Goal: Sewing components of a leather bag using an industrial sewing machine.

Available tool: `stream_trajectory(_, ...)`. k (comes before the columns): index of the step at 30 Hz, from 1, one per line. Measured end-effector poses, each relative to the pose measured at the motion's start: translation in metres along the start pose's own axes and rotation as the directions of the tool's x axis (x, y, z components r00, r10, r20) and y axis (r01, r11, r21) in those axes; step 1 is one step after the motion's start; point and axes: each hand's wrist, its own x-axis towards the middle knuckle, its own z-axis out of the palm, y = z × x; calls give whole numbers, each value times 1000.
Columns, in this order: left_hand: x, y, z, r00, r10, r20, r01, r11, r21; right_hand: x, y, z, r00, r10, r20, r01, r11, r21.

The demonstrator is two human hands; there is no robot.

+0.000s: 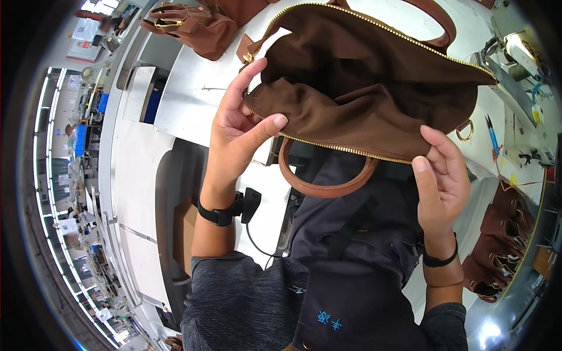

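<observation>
A brown handbag (374, 111) lies unzipped before me, its dark fabric lining showing through the wide mouth. Gold zipper teeth run along both edges of the opening. My left hand (240, 126) grips the near edge at the bag's left end, thumb on the lining and forefinger by the gold zipper pull (249, 58). At the right, my right hand (442, 175) pinches the same near edge between thumb and fingers. One rounded leather handle (328, 190) hangs toward me from the near side; the other handle (448, 26) stands beyond the far edge. A gold ring (465, 131) hangs at the right end.
Another brown bag (202, 29) sits on the white table (184, 99) at the far left. Blue-handled snips (492, 136) lie to the right, near machine parts (521, 47). Several brown bags (500, 245) are stacked at lower right. A cable runs from my left wrist strap (219, 216).
</observation>
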Motion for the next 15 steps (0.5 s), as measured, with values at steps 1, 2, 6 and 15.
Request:
stream_trajectory(1,0,0,0,1000,-4,3,4,1000,-3,0,1,0,1000,-13,-1,13,1000,-14)
stream_trajectory(2,0,0,0,1000,-8,2,8,1000,-13,-1,1,1,1000,-16,-9,16,999,-30)
stream_trajectory(6,-2,2,2,999,-11,-53,15,996,89,0,7,3,999,-52,3,52,999,13)
stream_trajectory(15,-3,-7,4,998,50,-46,-41,984,172,4,12,-7,985,-129,112,134,991,-31)
